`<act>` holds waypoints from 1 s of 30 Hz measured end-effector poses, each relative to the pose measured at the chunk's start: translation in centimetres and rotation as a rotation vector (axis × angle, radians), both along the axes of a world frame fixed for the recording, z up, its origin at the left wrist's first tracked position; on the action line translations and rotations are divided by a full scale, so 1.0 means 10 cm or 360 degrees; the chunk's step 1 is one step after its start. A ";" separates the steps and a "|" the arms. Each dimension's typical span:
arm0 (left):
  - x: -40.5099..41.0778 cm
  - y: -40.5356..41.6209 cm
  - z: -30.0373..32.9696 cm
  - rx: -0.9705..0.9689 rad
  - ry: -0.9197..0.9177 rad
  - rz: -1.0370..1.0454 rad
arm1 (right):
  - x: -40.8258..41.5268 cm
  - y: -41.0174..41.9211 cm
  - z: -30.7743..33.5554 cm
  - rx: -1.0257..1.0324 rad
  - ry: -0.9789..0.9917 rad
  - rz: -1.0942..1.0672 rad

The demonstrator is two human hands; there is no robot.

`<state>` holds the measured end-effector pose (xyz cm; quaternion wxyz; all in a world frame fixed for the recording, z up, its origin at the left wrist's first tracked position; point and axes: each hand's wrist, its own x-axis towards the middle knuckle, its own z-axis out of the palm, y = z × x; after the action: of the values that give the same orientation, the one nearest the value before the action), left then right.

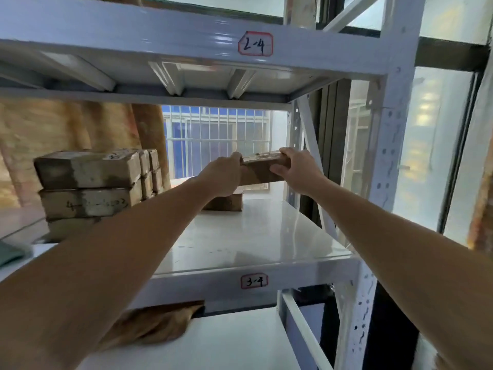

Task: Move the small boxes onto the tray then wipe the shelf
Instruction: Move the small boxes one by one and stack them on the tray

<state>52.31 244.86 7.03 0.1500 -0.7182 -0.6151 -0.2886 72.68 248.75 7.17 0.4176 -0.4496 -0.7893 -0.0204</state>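
Observation:
A small brown cardboard box point(262, 168) is held in the air above the back of the white shelf point(240, 236). My left hand point(222, 176) grips its left end and my right hand point(296, 169) grips its right end. Under it another small brown box point(226, 202) lies on the shelf, partly hidden by my left wrist. A stack of several brown boxes point(90, 182) stands at the left of the shelf, some with handwriting on them. No tray can be made out.
The shelf carries a label "3-4" point(254, 281) on its front beam; the beam above reads "2-4" point(255, 44). A brown cloth or paper point(149, 324) lies on the lower shelf. White uprights point(384, 156) stand at right, a barred window behind.

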 end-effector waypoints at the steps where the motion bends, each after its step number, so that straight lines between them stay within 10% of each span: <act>1: -0.01 -0.10 0.04 0.0001 -0.0005 0.0003 | -0.01 -0.07 0.02 0.0014 0.0012 0.0028; 14: -1.02 -1.10 0.98 0.0095 0.0356 0.0280 | -1.08 -0.79 0.64 0.0058 0.0132 0.0333; 30: -3.00 -1.20 0.93 0.0261 0.0035 0.0133 | -2.96 -0.81 0.82 0.0004 -0.0018 0.0493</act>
<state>22.28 232.83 16.30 0.2270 -0.6803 -0.6171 -0.3237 43.08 240.67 15.32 0.4119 -0.3219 -0.8515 0.0407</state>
